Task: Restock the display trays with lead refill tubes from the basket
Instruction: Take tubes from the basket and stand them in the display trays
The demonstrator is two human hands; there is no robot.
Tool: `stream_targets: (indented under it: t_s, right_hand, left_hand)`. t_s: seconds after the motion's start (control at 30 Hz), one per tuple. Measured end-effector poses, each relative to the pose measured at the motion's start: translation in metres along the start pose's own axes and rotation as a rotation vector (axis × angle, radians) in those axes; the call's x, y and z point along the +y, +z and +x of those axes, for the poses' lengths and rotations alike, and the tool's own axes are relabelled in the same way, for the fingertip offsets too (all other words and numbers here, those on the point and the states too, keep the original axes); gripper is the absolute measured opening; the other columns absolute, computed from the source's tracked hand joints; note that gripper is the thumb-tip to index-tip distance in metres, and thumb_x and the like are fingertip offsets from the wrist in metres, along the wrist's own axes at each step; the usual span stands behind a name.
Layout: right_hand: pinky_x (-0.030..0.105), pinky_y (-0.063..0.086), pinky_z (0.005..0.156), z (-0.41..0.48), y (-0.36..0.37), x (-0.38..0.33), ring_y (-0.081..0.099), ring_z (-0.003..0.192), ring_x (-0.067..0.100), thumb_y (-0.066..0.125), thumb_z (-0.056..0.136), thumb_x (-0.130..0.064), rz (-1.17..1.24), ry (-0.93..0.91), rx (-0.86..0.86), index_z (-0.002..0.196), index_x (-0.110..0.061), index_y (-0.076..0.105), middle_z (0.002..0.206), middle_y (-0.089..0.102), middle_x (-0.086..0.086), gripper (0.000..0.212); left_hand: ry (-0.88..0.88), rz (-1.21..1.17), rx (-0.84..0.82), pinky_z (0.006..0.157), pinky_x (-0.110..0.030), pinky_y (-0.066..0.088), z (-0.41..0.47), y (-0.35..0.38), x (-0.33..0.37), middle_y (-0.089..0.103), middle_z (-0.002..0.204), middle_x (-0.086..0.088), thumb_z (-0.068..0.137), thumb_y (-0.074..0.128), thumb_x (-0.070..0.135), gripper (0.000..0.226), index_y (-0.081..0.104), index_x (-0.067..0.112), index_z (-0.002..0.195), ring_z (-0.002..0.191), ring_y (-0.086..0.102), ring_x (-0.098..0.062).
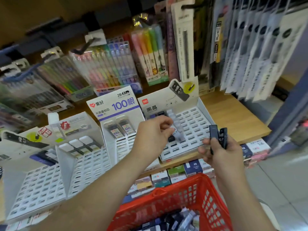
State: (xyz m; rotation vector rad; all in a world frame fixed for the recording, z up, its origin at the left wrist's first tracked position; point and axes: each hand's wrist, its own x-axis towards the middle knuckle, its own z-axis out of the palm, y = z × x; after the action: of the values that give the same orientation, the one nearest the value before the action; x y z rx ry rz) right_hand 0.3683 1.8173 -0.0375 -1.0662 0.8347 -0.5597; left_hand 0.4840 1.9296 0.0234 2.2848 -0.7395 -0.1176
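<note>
Nearest, in front of and below the slotted display tray [195, 121], stands the red basket [175, 201]. A loose heap of lead refill tubes [179, 220] lies in its bottom. Just off the tray's front right corner is the right hand [224, 158]. Its fingers and thumb are curled round two dark tubes [218, 137], which stand upright side by side and are marked HB 0.7.

Over the tray's left half hangs the left hand [152, 138], knuckles up and fingers curled. Its thumb and fingertips pinch a clear tube [178, 131] with a dark cap, tilted just above the slots; blur hides whether its end is in a slot.

Most of the tray's slots show bare. A few seated tubes [159, 114] stand in its back left corner, under the header card.

Touching the tray's left side is a 2B tray [124, 142] with a purple "100" header, and further left of that stand two white slotted trays [88, 165] – mostly unfilled. All sit on a wooden shelf [233, 117], which runs on past the tray's right side. Small boxes [176, 174] line the ledge below the tray's front edge. Behind and above it hang packs of coloured pens [106, 65].
</note>
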Motion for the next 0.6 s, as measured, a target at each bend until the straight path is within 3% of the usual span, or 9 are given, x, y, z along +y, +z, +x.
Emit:
stream_targets:
  t_s: [0.23, 0.43, 0.6]
  right_hand:
    - [0.019, 0.044, 0.045, -0.002, 0.0, 0.002, 0.063, 0.053, 0.007, 0.043, 0.103, -0.007, -0.01, 0.033, -0.013, 0.106, -0.009, 0.059, 0.09, 0.066, 0.009, 0.016]
    - [0.024, 0.045, 0.05, -0.004, 0.0, 0.004, 0.067, 0.06, 0.011, 0.044, 0.103, -0.009, -0.016, 0.07, -0.017, 0.103, -0.014, 0.058, 0.091, 0.068, 0.007, 0.015]
    - [0.024, 0.045, 0.048, -0.006, 0.0, 0.001, 0.066, 0.061, 0.016, 0.046, 0.102, -0.008, 0.06, 0.142, -0.022, 0.106, -0.014, 0.059, 0.089, 0.066, 0.007, 0.015]
  left_hand:
    - [0.148, 0.182, -0.015, 0.091, -0.018, 0.045, -0.002, 0.007, 0.007, 0.07, 0.102, 0.006, 0.085, 0.07, 0.017, 0.022, 0.073, 0.019, 0.107, 0.092, 0.06, -0.005]
    - [0.215, 0.264, -0.069, 0.097, -0.022, 0.042, -0.001, 0.008, 0.017, 0.07, 0.11, 0.002, 0.089, 0.065, 0.016, 0.024, 0.071, 0.018, 0.112, 0.104, 0.06, -0.011]
    - [0.218, 0.308, -0.053, 0.085, -0.024, 0.049, -0.003, 0.01, 0.017, 0.07, 0.099, 0.003, 0.089, 0.065, 0.02, 0.02, 0.069, 0.02, 0.108, 0.091, 0.063, -0.011]
